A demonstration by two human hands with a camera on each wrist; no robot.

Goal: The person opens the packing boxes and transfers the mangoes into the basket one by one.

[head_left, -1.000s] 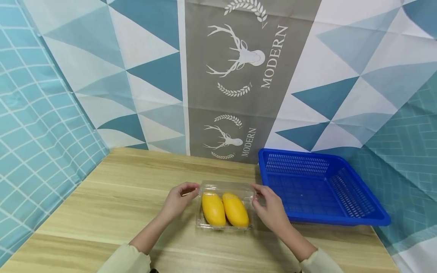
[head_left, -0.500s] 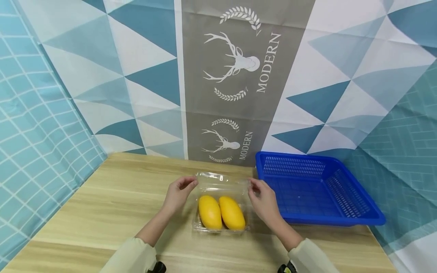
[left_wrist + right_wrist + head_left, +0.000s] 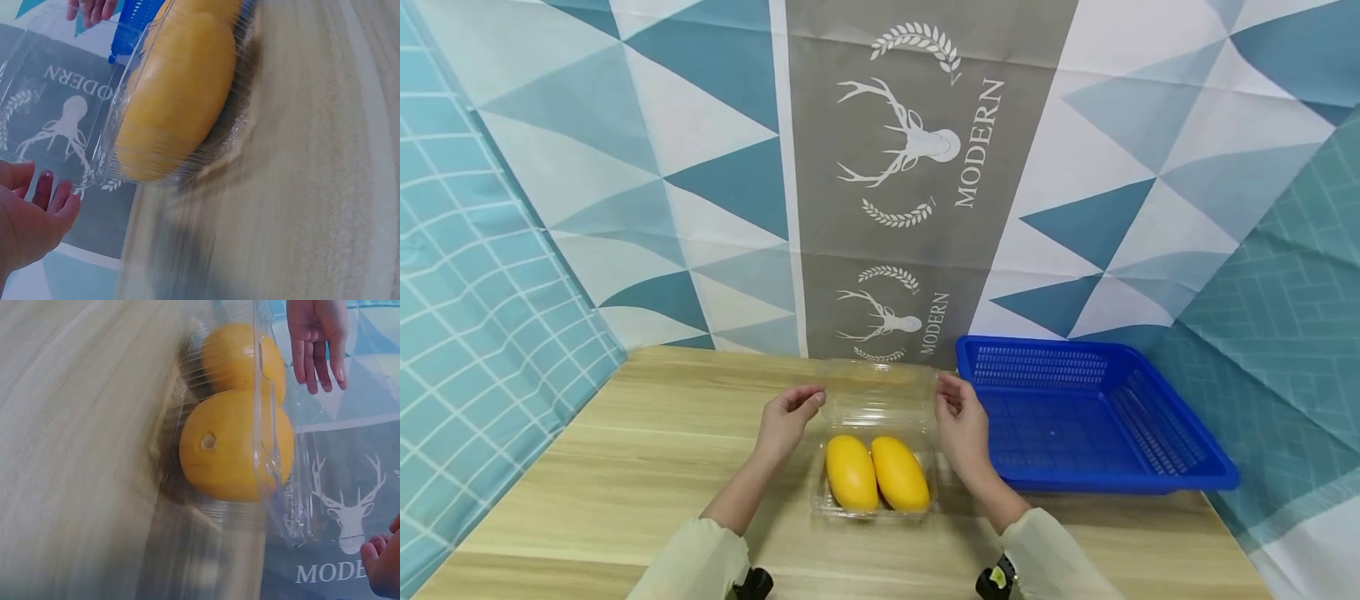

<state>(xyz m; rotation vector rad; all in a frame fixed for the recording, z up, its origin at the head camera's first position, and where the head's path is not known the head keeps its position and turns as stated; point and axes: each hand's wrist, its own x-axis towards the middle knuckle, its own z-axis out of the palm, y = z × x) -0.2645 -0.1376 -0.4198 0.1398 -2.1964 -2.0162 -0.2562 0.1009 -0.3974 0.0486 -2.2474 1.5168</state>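
Note:
Two yellow mangoes (image 3: 852, 472) lie side by side in a clear plastic clamshell box (image 3: 871, 515) on the table. Its hinged lid (image 3: 880, 396) is tilted up and back, behind the fruit. At the lid's left edge, my left hand (image 3: 787, 425) pinches with thumb and fingertips. My right hand (image 3: 962, 423) grips the opposite edge. The left wrist view has one mango (image 3: 181, 94) large behind the ribbed box wall, with the left fingers (image 3: 59, 199) at the lid. In the right wrist view, the right hand (image 3: 384, 562) is partly cut off by the frame.
A blue plastic basket (image 3: 1052, 433) stands on the right side of the wooden table (image 3: 662, 450), close to the right hand. Behind the table hangs a patterned cloth (image 3: 880, 192) with deer heads. Tile-patterned cloths (image 3: 467, 317) line the sides.
Both hands have moved up and away, swinging the lid from low over the mangoes to raised behind them. The box and mangoes stay on the table; the head view has shifted slightly.

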